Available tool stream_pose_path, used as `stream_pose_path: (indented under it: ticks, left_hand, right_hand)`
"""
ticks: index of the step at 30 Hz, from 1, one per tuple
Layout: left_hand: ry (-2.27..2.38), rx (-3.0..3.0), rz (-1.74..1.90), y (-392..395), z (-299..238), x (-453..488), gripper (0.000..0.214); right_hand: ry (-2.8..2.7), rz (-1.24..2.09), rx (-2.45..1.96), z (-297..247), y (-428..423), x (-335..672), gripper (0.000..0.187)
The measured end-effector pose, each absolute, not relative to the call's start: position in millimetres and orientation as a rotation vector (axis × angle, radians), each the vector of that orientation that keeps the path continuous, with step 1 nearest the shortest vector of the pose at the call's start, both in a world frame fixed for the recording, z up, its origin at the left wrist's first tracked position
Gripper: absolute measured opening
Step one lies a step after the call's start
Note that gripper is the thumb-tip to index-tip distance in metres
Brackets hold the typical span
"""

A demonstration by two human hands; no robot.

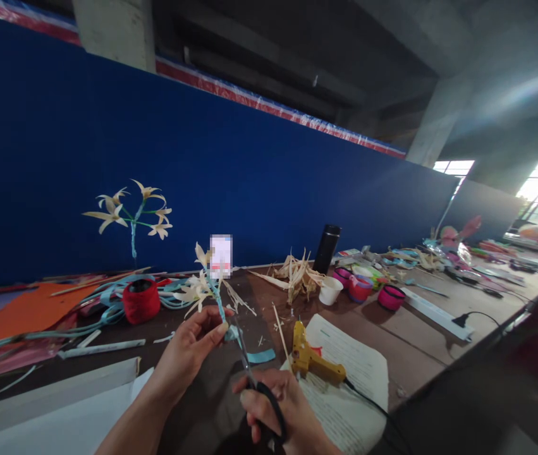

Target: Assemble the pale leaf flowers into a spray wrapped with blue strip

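I see left hand (pixel 193 344) pinching flower sprig (pixel 202 287) by its blue stem above table (pixel 420 341); right hand (pixel 281 411) closed through scissors (pixel 254 385), blades at stem base | glue gun (pixel 311 360) just beside

A craft workshop set up in a bare concrete hall: a long brown surface (pixel 415 341) runs along a blue partition (pixel 250 177) beneath raw beams and a pillar (pixel 112 28). Straw scraps (pixel 297 275), a red thread spool (pixel 141 301), orange paper (pixel 26 309), a glue gun (pixel 311 360), scissors (pixel 244 360) and handmade straw flowers (pixel 197 291) crowd it.
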State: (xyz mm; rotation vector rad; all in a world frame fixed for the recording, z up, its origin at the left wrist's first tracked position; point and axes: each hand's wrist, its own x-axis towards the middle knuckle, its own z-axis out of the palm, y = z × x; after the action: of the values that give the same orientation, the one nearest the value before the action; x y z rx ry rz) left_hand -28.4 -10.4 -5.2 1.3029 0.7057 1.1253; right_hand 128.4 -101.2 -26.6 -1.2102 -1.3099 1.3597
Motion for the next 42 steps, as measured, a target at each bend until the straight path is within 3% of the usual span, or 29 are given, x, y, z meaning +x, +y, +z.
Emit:
stream_pose_path:
  ticks: [23,27,32,42]
  left_hand:
    - [0.784,1.322,1.128,-14.4,-2.5,-25.9,0.025]
    - [0.774,1.332,1.127,-14.9,-1.9,-25.3,0.025]
    - [0.753,1.349,1.126,-15.2,-2.1,-25.2,0.024]
    - [0.788,1.356,1.143,-16.6,1.3,-24.1,0.028]
  right_hand:
    - [-1.416,1.081,-1.247,-21.0,-101.3,135.5,0.028]
    - [-1.390,1.210,-1.223,-29.1,-100.6,133.9,0.021]
    - [-1.402,1.302,-1.134,-30.0,-99.9,134.2,0.029]
    - [-1.465,1.034,-1.241,-16.5,-100.8,135.0,0.037]
